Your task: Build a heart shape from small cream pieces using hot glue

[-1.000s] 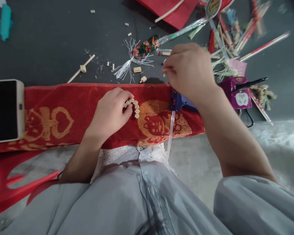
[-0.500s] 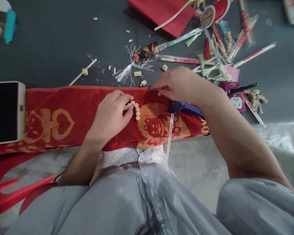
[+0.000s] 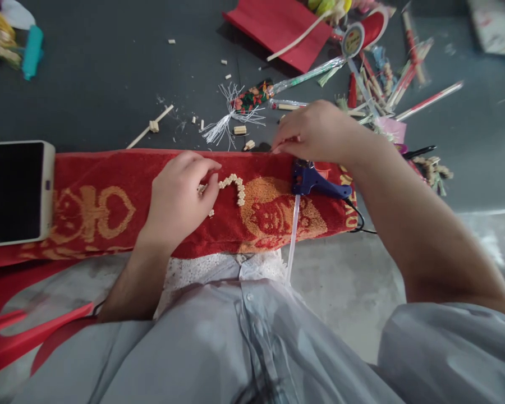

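- L hand point(image 3: 180, 193): over red towel point(image 3: 96, 165), left of R hand point(image 3: 320, 132); fingers curled over part of pale wavy strip point(image 3: 240, 195), thumb & index close tog.; can't tell if pinched or just covered.
- Strip: on towel, visible end bends out to right of L hand; small pale bit point(image 3: 211, 213) just on near side of L thumb.
- R hand: at towel's far edge, right of strip; fingertips bunched, aimed left; can't tell if anything's held.
- Blue glue gun point(image 3: 311, 181): on towel, just on near side of R hand, w/ clear stick point(image 3: 293, 233) sticking out twd near side.
- White-framed device point(image 3: 17, 191): dark screen, at towel's left end.
- Far side, dark table point(image 3: 109, 73): floral piece point(image 3: 252, 97) w/ white tassel point(image 3: 219, 129); red spool point(image 3: 373, 28) far right; stick w/ pale knot point(image 3: 154, 126) on left.
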A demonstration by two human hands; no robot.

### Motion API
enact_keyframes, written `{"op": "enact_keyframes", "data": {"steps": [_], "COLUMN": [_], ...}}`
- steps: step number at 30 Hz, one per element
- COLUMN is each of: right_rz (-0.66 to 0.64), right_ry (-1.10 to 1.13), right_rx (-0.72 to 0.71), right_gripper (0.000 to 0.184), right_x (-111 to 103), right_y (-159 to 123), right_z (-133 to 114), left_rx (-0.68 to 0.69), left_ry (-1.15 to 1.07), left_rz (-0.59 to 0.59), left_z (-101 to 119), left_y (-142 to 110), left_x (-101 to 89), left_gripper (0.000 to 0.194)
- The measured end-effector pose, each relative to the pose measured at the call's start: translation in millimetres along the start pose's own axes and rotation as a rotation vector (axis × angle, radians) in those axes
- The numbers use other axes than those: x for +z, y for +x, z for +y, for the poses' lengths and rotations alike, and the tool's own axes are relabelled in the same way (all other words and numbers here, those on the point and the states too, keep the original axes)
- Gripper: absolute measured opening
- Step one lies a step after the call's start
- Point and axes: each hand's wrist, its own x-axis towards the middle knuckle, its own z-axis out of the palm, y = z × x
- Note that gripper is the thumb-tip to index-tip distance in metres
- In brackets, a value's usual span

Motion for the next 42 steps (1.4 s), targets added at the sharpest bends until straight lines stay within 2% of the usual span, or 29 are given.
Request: {"op": "enact_keyframes", "data": {"steps": [5,7,9,12,17,22,28,31,33,35,38,40,42], "right_rz": [0.219,0.242,0.172,0.09,0.134,0.111,0.082,0.011,-0.003,0.031,0.214,0.382,0.53], "right_ry": [0.048,0.045,0.055,0.103,0.165,0.127,-0.007,-0.092,-0.147,-0.17,-0.156,-0.066,0.043], "right_rx": [0.136,0.145,0.103,0.006,-0.109,-0.111,-0.109,-0.077,0.014,0.118,0.328,0.399,0.424], "right_gripper": [0.02,0.019,0.018,0.018,0.022,0.018,0.026,0.028,0.029,0.03,0.027,0.025,0.022], "right_x": [-26.6,-30.4,-25.7,-7.1,25.1,41.1,46.2,35.0,19.2,-0.2,-23.7,-28.3,-22.9], "right_y": [-17.8,-27.8,-37.1,-46.3,-42.4,-26.4,-17.3,-16.9,-18.4,-21.4,-27.8,-32.1,-34.9], "right_z": [-6.0,-15.6,-26.2,-41.5,-57.5,-58.9,-62.5,-61.0,-56.6,-50.3,-40.6,-35.8,-32.9], "left_rx": [0.029,0.029,0.036,0.071,0.075,0.054,0.034,0.028,0.027,0.03,0.03,0.029,0.028], "left_ry": [0.038,0.041,0.031,0.017,0.008,0.023,0.004,-0.008,-0.011,-0.012,-0.013,-0.017,-0.024], "left_rz": [-0.019,-0.01,-0.001,0.012,-0.015,-0.021,-0.011,-0.017,-0.016,-0.007,0.005,0.007,0.009], "left_z": [1.6,3.1,4.4,5.6,6.3,6.9,5.8,5.6,5.1,4.1,1.9,0.7,-0.2], "left_y": [5.7,8.0,9.2,9.3,6.8,1.9,-3.6,-5.3,-6.4,-7.3,-7.5,-7.4,-7.6], "left_x": [-4.6,-6.3,-7.0,-5.7,-3.0,-6.4,-9.3,-10.0,-10.5,-10.6,-9.8,-9.1,-8.4], "left_gripper": [0.019,0.019,0.018,0.017,0.019,0.02,0.02,0.021,0.021,0.021,0.021,0.021,0.021]}}
